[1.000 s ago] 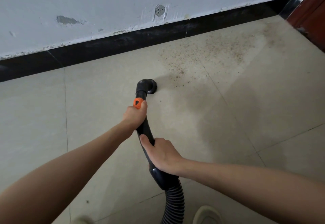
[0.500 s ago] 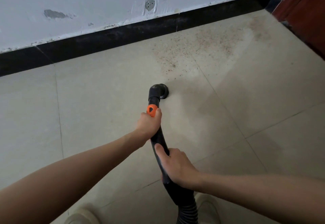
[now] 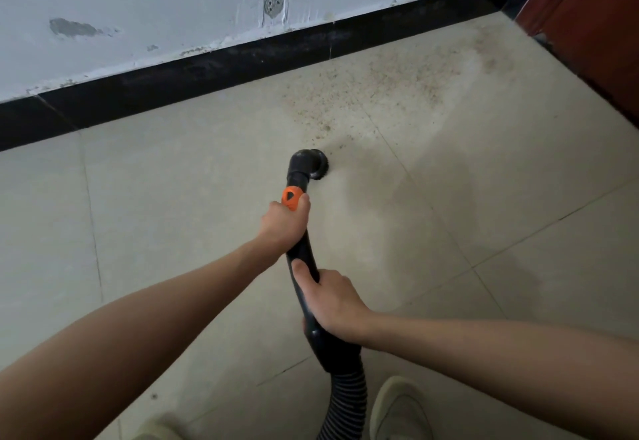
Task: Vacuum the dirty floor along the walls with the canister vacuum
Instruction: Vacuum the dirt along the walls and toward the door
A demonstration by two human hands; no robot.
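A black curved vacuum handle point(image 3: 301, 253) with an orange slider point(image 3: 291, 198) ends in a small round brush nozzle point(image 3: 314, 163) that touches the beige tiled floor. My left hand point(image 3: 284, 223) grips the handle just below the orange slider. My right hand point(image 3: 333, 301) grips it lower down, above the ribbed hose point(image 3: 345, 401). Brown dirt specks point(image 3: 366, 93) spread over the tiles beyond the nozzle, up to the black baseboard point(image 3: 242, 62). The canister itself is out of view.
A white wall point(image 3: 173, 0) with chipped patches rises above the baseboard. A dark red door or cabinet point(image 3: 594, 17) stands at the right corner. My two light shoes point(image 3: 397, 408) show at the bottom edge, beside the hose.
The nozzle was drawn back from the dirt patch toward me, then pushed forward again to the patch's near edge. Both hands keep their grip on the handle.
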